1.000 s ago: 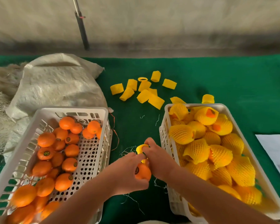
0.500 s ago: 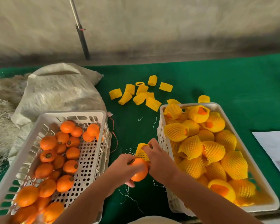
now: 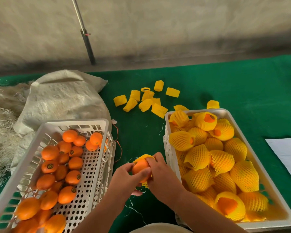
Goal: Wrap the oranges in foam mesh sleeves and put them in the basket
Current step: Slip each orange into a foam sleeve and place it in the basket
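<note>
Between the two white baskets, over the green tabletop [image 3: 225, 84], both hands work on one orange [image 3: 140, 167]. The left hand [image 3: 126, 179] has its grip closed around the fruit from the near left side, thumb across its front. The right hand [image 3: 160, 172] grasps the yellow foam mesh sleeve [image 3: 144, 157], which covers the orange's far side and shows again just under it. The left basket [image 3: 94, 182], perforated and tilted, holds bare oranges [image 3: 64, 167], several with small dark stickers. The right basket [image 3: 171, 145] is heaped with sleeved oranges [image 3: 222, 162], a few showing orange skin at the open ends. Loose empty sleeves [image 3: 146, 100] lie scattered on the tabletop beyond the baskets, beside a pale woven sack [image 3: 60, 98].
</note>
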### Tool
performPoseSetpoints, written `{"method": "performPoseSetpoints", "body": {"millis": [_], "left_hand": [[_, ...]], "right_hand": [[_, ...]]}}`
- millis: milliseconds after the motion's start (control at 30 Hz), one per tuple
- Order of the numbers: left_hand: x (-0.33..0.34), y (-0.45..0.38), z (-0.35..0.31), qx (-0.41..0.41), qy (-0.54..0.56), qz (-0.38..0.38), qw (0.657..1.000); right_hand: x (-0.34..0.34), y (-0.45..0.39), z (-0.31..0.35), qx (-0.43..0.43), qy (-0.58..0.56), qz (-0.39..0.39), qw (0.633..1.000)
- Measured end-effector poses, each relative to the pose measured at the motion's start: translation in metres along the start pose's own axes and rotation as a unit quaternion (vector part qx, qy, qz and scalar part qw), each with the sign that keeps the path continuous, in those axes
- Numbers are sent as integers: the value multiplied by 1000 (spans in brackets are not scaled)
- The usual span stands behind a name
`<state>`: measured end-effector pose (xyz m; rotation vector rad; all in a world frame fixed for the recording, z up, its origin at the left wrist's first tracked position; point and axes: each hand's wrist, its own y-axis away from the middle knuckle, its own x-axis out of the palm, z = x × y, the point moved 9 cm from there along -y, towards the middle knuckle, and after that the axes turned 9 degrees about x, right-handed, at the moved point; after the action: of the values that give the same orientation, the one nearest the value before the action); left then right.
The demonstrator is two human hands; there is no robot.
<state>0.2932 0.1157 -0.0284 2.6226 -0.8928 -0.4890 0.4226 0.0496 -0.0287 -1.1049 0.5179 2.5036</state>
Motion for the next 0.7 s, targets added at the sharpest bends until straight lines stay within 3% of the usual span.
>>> {"method": "performPoseSetpoints", "body": {"millis": [100, 200, 300, 367, 600, 700], "left_hand": [[3, 0, 2, -1, 2, 49, 999], [-3, 0, -11, 64, -75, 33, 995], [-7, 5, -37, 181, -242, -33, 953], [-9, 9, -47, 218, -307, -68, 924], [-11, 8, -51, 253, -263, -56, 930], [-17, 15, -57, 289, -248, -83, 921]], "right_hand": [[-8, 1, -2, 1, 4, 5, 1000], [-17, 4, 3, -5, 3, 3, 1000], [-24, 11, 12, -24, 4, -13, 1000], [-25, 17, 22, -52, 12, -20, 998], [-25, 38, 43, -147, 19, 3, 989], [-44, 47, 49, -144, -60, -33, 987]]}}
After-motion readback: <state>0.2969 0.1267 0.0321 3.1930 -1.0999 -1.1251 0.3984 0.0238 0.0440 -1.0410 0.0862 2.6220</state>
